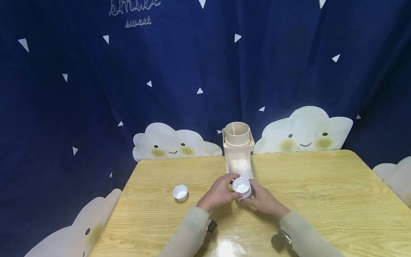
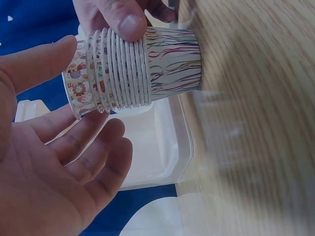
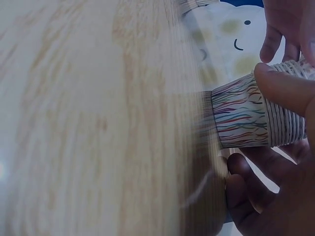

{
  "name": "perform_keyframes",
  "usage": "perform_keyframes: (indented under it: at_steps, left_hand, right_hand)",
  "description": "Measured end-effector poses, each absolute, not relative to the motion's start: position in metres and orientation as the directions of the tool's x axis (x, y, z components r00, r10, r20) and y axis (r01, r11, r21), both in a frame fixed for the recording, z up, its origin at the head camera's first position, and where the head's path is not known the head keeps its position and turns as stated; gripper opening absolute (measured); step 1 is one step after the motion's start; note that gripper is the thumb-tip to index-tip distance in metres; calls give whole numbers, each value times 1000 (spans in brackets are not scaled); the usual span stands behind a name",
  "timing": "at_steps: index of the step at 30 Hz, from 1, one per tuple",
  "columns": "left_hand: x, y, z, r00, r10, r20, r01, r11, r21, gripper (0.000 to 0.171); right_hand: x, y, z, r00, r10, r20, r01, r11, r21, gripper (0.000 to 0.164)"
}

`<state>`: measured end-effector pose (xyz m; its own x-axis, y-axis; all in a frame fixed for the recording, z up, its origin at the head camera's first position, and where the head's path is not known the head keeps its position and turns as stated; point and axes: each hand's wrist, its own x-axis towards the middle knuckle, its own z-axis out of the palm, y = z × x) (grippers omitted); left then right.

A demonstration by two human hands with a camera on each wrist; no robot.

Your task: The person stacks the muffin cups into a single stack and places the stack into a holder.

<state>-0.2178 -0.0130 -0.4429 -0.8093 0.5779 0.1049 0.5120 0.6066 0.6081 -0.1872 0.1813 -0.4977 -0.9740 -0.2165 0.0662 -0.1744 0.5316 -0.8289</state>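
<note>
A nested stack of paper cups (image 1: 242, 191) stands mouth up between both hands, close over the table in front of a beige holder. In the left wrist view, the top cup (image 2: 78, 89) has a flower print; the bottom cup (image 2: 174, 61) carries coloured wavy lines. My left hand (image 1: 221, 191) pinches the top cup near its rim, thumb on one side and fingertips on the other. Lower on the stack, my right hand (image 1: 264, 200) grips the rims, its thumb (image 3: 283, 91) lying across them.
The beige holder (image 1: 239, 155), with a round tube on top and an open lower trough, stands at the table's back edge. One loose paper cup (image 1: 180, 192) sits upright on the wooden table (image 1: 321, 200) to the left. A dark blue curtain (image 1: 179, 64) hangs behind.
</note>
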Motion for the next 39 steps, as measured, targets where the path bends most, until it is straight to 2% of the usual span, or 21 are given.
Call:
perform_keyframes:
  at_steps: [22,39]
  left_hand:
    - [-215,-15,-445,-789,606,105,537,595,597,64]
    - [-210,-40,-445,-795,604,58,499,597,628,60]
  right_hand:
    - [-187,181,-496,-974,-218,64,-173,526,-833,58]
    - [-188,183,-500,-969,-238,66,-183,512,-839,60]
